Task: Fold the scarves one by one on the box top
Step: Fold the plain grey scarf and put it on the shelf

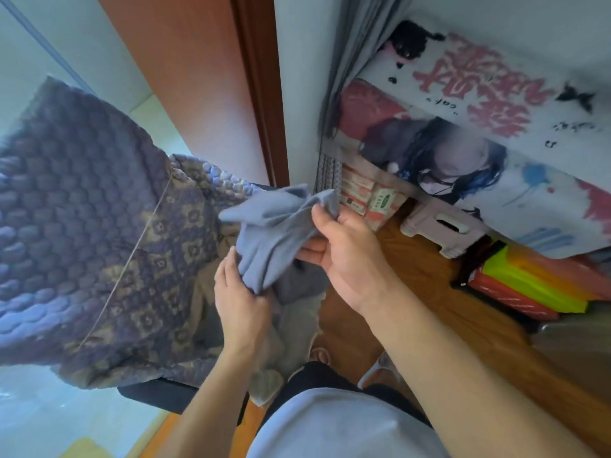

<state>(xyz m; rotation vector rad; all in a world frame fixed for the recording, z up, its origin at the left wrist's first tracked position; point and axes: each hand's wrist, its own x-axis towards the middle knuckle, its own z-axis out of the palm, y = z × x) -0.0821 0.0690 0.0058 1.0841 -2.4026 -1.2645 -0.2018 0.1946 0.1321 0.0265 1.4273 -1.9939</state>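
The right hand (344,249) pinches the far corner of a blue-grey scarf (274,236), and the left hand (239,299) clutches its bunched lower end. The cloth hangs between both grips, above a heap of other scarves (291,312). This looks like picking one up; next it needs spreading flat before folding.
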